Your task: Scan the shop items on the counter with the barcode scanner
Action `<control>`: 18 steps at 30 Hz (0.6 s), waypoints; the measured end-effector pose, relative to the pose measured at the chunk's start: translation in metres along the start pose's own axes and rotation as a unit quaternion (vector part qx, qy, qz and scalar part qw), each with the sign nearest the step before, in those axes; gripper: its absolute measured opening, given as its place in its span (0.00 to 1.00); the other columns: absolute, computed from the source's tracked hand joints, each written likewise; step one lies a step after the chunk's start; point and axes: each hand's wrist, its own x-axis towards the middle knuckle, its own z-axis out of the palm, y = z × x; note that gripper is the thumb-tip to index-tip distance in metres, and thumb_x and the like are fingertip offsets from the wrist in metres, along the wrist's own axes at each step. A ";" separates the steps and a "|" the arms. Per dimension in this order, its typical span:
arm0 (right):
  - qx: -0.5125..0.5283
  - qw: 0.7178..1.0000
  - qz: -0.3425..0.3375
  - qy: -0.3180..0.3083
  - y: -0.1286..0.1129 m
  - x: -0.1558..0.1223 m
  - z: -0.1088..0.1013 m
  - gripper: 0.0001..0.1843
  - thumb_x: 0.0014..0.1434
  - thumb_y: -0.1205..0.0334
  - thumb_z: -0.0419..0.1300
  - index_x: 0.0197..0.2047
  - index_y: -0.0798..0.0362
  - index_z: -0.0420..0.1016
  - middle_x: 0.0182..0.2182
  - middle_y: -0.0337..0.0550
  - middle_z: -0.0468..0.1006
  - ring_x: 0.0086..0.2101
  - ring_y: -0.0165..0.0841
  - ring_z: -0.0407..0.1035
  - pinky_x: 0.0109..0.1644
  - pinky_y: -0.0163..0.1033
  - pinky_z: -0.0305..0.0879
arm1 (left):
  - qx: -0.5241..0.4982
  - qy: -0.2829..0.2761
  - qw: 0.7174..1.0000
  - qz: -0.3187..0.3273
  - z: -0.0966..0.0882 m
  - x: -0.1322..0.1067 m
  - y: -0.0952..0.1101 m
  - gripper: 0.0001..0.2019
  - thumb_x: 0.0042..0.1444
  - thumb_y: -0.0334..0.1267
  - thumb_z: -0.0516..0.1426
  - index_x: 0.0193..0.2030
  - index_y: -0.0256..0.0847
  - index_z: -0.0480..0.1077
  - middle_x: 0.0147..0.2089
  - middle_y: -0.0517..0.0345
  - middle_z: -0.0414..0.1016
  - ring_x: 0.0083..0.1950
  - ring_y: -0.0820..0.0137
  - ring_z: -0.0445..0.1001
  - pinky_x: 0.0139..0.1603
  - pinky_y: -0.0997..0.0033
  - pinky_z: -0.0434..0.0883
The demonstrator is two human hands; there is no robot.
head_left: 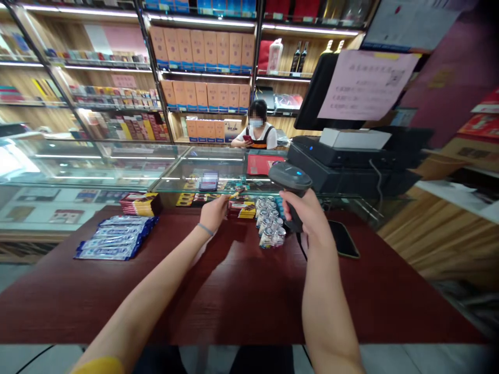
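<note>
My right hand (pixel 306 210) is wrapped round the handle of a barcode scanner (pixel 290 179), whose head points left over the counter. A thin yellow packet (pixel 236 195) sticks out from the closed fingers of my left hand (pixel 215 214), near the glass edge; its kind is too small to tell. Between my hands, rows of small bottles with silvery caps (pixel 270 222) stand on the dark red table (pixel 249 311). Just behind my left hand lie stacked red and yellow packets (pixel 245 212).
Blue and white packets (pixel 117 238) are fanned out at left, by stacked red and yellow boxes (pixel 139 203). A phone (pixel 343 239) lies beside my right forearm. Behind are a glass counter (pixel 163 176), a monitor (pixel 317 91) and a seated person (pixel 259 130) holding a phone.
</note>
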 end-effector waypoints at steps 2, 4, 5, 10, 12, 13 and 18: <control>0.031 0.999 0.004 0.008 0.000 0.000 -0.007 0.14 0.55 0.54 0.64 0.26 0.50 0.66 0.15 0.31 0.66 0.13 0.25 0.58 0.16 0.32 0.54 | 0.018 -0.044 0.998 0.037 0.016 0.001 0.009 0.11 0.63 0.33 0.56 0.49 0.47 0.77 0.40 0.49 0.81 0.43 0.57 0.80 0.49 0.64 0.70; 0.047 0.999 -0.001 0.012 -0.001 -0.001 -0.011 0.13 0.54 0.53 0.65 0.27 0.50 0.66 0.14 0.30 0.66 0.12 0.25 0.58 0.16 0.32 0.54 | 0.013 -0.074 0.995 0.065 0.031 0.001 0.014 0.11 0.62 0.30 0.57 0.47 0.47 0.77 0.39 0.48 0.80 0.45 0.57 0.79 0.52 0.64 0.70; 0.050 0.999 -0.003 0.014 -0.001 -0.002 -0.013 0.13 0.54 0.53 0.65 0.28 0.50 0.66 0.14 0.29 0.66 0.12 0.25 0.58 0.16 0.31 0.54 | 0.004 -0.083 0.994 0.074 0.038 0.002 0.015 0.11 0.60 0.29 0.57 0.45 0.47 0.78 0.39 0.48 0.80 0.47 0.57 0.79 0.54 0.63 0.69; 0.065 0.997 0.003 0.036 -0.003 -0.003 -0.018 0.14 0.53 0.53 0.65 0.28 0.50 0.65 0.14 0.29 0.65 0.12 0.25 0.58 0.16 0.31 0.54 | -0.035 -0.106 0.991 0.077 0.063 0.002 0.011 0.11 0.57 0.27 0.60 0.42 0.48 0.79 0.40 0.47 0.80 0.50 0.56 0.78 0.60 0.60 0.67; 0.076 0.996 0.006 0.042 -0.003 -0.003 -0.019 0.13 0.53 0.54 0.65 0.27 0.50 0.66 0.13 0.29 0.65 0.12 0.25 0.57 0.15 0.31 0.53 | -0.033 -0.107 0.991 0.075 0.068 0.001 0.007 0.14 0.56 0.27 0.59 0.44 0.49 0.79 0.42 0.47 0.80 0.51 0.56 0.77 0.61 0.59 0.67; 0.080 0.996 0.007 0.044 -0.003 -0.003 -0.019 0.12 0.53 0.55 0.65 0.27 0.50 0.66 0.13 0.29 0.66 0.12 0.25 0.57 0.15 0.31 0.53 | -0.033 -0.108 0.991 0.074 0.070 0.001 0.006 0.15 0.56 0.26 0.58 0.45 0.49 0.79 0.43 0.46 0.80 0.52 0.56 0.77 0.62 0.59 0.67; 0.086 0.995 0.004 0.045 -0.003 -0.003 -0.018 0.12 0.52 0.55 0.66 0.29 0.50 0.67 0.13 0.28 0.65 0.12 0.25 0.57 0.15 0.30 0.53 | -0.032 -0.111 0.990 0.086 0.072 -0.001 0.004 0.18 0.57 0.26 0.58 0.51 0.47 0.78 0.50 0.44 0.79 0.58 0.54 0.73 0.69 0.53 0.61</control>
